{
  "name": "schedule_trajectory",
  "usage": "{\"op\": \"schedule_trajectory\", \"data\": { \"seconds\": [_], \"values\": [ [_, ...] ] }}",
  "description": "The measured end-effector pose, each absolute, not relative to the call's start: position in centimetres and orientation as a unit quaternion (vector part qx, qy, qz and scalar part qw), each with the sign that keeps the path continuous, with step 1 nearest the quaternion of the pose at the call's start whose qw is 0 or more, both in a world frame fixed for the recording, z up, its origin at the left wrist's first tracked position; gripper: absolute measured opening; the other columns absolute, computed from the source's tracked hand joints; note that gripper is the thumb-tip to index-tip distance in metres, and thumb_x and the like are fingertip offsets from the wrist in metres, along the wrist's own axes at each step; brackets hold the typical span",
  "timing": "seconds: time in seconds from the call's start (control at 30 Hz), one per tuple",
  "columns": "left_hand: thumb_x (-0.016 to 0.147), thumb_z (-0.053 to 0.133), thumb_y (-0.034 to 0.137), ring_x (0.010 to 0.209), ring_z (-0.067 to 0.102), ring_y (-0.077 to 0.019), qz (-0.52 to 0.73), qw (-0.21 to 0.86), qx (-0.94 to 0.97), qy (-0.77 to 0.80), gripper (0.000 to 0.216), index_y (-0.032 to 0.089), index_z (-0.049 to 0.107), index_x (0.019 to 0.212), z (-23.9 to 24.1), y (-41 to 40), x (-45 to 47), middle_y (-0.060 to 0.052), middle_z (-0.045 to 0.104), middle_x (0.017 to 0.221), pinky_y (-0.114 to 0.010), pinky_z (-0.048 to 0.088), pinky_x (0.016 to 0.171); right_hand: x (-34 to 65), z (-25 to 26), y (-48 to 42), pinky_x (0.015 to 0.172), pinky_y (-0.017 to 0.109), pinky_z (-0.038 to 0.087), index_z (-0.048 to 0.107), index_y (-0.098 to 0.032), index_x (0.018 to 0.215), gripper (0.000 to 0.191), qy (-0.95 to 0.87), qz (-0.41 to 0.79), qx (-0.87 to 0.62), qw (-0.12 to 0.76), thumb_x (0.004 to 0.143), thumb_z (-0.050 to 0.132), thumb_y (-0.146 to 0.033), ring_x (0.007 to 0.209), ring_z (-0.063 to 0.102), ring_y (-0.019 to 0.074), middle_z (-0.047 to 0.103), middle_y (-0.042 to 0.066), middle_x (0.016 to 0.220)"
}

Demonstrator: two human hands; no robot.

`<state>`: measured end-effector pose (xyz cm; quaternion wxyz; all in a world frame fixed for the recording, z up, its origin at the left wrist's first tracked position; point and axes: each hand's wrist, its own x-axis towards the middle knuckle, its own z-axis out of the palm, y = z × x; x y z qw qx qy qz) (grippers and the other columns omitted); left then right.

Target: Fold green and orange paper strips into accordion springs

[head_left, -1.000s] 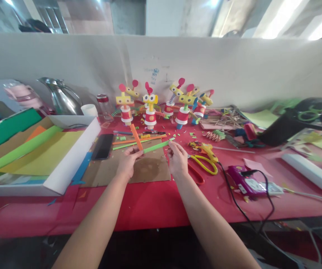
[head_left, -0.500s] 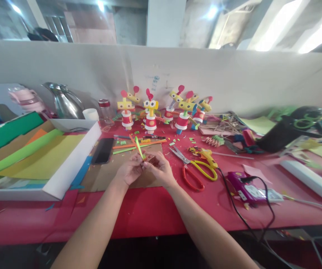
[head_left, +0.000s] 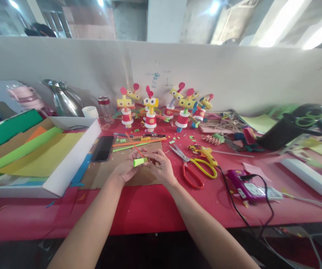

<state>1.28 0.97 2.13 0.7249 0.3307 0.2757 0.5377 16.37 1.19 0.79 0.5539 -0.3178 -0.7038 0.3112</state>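
Just above the cardboard sheet (head_left: 99,177), both my hands are together around two narrow paper strips. My right hand (head_left: 162,168) is closed, its thumb and fingers pinching the strips where they cross in a small folded stack. My left hand (head_left: 126,170) is curled at the same spot with its fingers on the strips. The bright green strip (head_left: 139,162) bends toward the left hand, and the orange strip (head_left: 133,143) sticks up and away to the left. The fingers partly hide the folds. Loose orange and green strips (head_left: 127,148) and yellow paper springs (head_left: 145,139) lie just beyond.
Scissors (head_left: 190,162) and a yellow glue gun (head_left: 209,156) with a black cord lie to the right, by a purple power strip (head_left: 247,186). Several paper-cup figures (head_left: 150,119) stand at the back. A white box (head_left: 74,153) of coloured paper and a phone (head_left: 102,148) are left.
The green strip has been folded down from pointing up and away to lying toward the left. The orange strip now stands out alone. My left hand has shifted slightly left.
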Motion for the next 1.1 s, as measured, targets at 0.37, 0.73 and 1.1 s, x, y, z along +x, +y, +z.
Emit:
{"op": "schedule_trajectory", "data": {
  "seconds": [0.37,0.73,1.1],
  "values": [
    [0.062,0.074,0.010,0.071,0.062,-0.0135,0.639,0.538,0.431,0.340,0.022,0.020,0.068,0.080,2.2,1.2,2.5,0.001,0.068,0.073,-0.024,0.046,0.067,16.1,0.5,1.3,0.061,0.026,0.049,0.068,-0.026,0.098,0.027,-0.624,0.346,-0.351,0.607,0.071,0.074,-0.031,0.068,0.058,0.0132,0.062,0.003,0.090],
    [0.063,0.074,0.015,0.080,0.063,-0.0162,0.651,0.512,0.439,0.349,0.017,0.020,0.071,0.079,1.9,0.8,3.4,0.000,0.071,0.079,-0.029,0.046,0.080,16.0,0.1,1.7,0.057,0.024,0.043,0.069,-0.020,0.084,0.022,-0.527,0.468,-0.358,0.613,0.071,0.070,-0.037,0.064,0.053,0.0121,0.063,0.001,0.077],
    [0.070,0.070,0.020,0.085,0.063,-0.0182,0.635,0.469,0.500,0.356,0.012,0.021,0.074,0.081,2.4,0.5,2.8,-0.003,0.071,0.086,-0.031,0.046,0.082,16.1,0.8,1.8,0.059,0.024,0.041,0.064,-0.023,0.089,0.021,-0.524,0.573,-0.237,0.583,0.075,0.069,-0.037,0.065,0.047,0.0110,0.057,0.000,0.083]
  ]
}}
